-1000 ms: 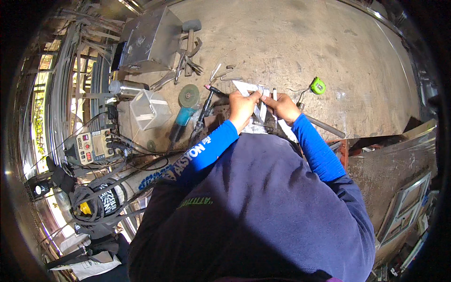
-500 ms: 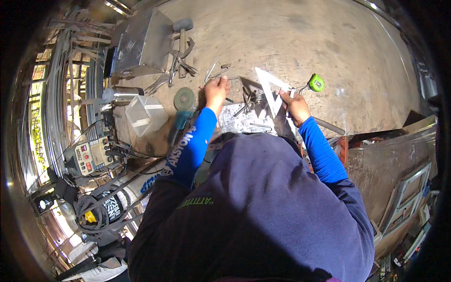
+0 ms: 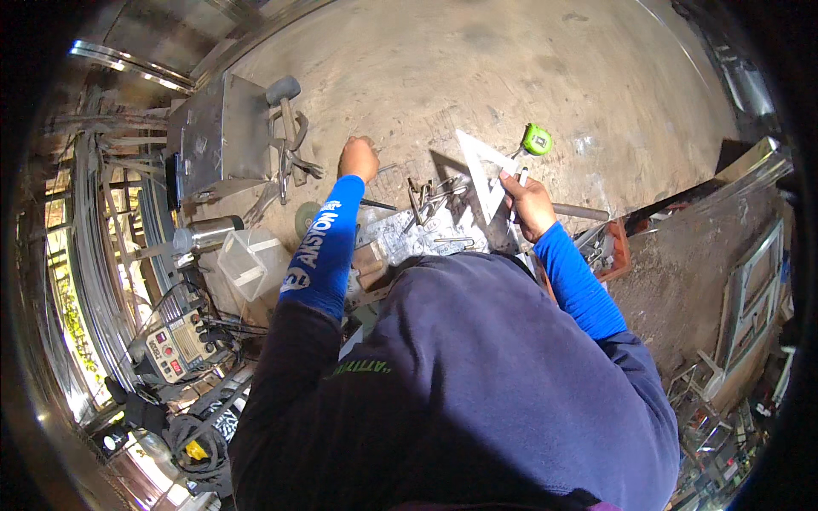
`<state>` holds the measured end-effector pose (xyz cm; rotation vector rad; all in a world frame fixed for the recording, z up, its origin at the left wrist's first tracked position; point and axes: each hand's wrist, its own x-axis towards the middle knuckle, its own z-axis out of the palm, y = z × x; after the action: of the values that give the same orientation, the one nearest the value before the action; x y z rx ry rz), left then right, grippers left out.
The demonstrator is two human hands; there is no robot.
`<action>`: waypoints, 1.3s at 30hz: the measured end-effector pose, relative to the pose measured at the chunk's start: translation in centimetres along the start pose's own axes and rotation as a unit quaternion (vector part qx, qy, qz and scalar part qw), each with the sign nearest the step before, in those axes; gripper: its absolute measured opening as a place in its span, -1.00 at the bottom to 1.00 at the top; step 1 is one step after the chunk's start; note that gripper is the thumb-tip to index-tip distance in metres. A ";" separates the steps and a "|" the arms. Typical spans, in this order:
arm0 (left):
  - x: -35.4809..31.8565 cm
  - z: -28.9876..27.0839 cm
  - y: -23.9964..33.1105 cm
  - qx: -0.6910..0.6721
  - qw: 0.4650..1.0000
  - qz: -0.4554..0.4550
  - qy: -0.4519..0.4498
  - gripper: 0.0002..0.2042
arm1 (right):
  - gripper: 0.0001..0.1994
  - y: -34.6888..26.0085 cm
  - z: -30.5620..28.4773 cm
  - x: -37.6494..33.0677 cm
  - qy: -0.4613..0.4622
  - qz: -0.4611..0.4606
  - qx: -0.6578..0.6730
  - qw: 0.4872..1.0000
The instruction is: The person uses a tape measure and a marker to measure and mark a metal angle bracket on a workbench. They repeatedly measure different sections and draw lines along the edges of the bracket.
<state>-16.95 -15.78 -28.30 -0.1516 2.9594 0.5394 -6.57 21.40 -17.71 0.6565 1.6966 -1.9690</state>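
Note:
My left hand (image 3: 358,157) is stretched out over the worn table top (image 3: 477,68), fingers curled down near a thin metal rod; I cannot tell whether it grips anything. My right hand (image 3: 528,203) holds a flat metal triangle (image 3: 481,166), tilted up on its edge, along with a thin marker. Between the hands lie small metal clamps and brackets (image 3: 430,196) on a scratched metal plate (image 3: 417,234). A green tape measure (image 3: 537,139) sits just beyond my right hand.
A metal box (image 3: 217,136) stands at the table's left with a hammer (image 3: 285,102) and pliers beside it. A steel flask (image 3: 204,234), a clear plastic tub (image 3: 247,264) and a grinding disc (image 3: 307,217) lie nearer. A welding machine (image 3: 175,345) and cables sit lower left.
My left hand moved away from the right and reached out to the far left. My right hand lifted the metal triangle up from the plate.

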 end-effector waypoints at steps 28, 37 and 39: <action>-18.7 -18.7 16.8 -0.763 0.612 0.146 -0.148 -0.54 | -0.83 -9.1 5.3 -8.0 -0.196 -0.268 -0.073 0.940; -20.4 -19.3 20.9 -0.723 0.686 0.071 0.036 -0.72 | -0.79 -10.5 7.0 -11.6 -0.237 -0.266 -0.041 0.933; -20.6 -19.5 20.8 -0.720 0.689 0.074 0.036 -0.74 | -0.77 -11.4 6.6 -12.3 -0.264 -0.255 -0.058 0.928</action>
<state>-1.32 -1.85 -0.11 -0.0496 1.7817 2.6830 -4.36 16.81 -0.42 -0.3845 1.7119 -2.0873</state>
